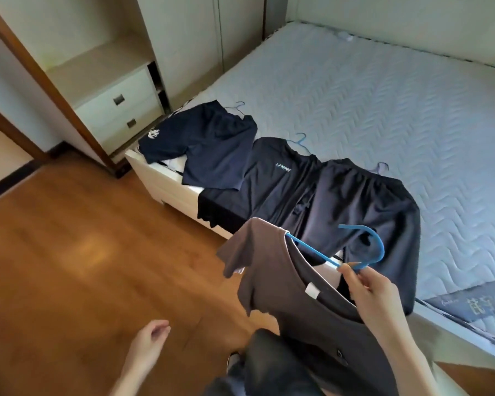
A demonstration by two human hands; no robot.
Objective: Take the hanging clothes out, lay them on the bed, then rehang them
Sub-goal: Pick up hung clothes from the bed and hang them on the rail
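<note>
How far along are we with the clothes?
Three dark garments already lie on the bed: shorts, a T-shirt, another dark top. The right hand holds a brown shirt by its blue hanger, not yet laid down. The left hand is empty. Rehanging remains.

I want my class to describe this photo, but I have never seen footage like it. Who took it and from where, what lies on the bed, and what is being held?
There is no machine here: a person wears a camera on the head, looking down at their own hands. The right hand pinches a blue hanger carrying a brown shirt. The left hand is free, fingers loosely curled. On the bed lie three dark garments, each on a hanger: navy shorts, a dark T-shirt with a small logo, and dark shorts. A drawer unit stands beside the bed.
</note>
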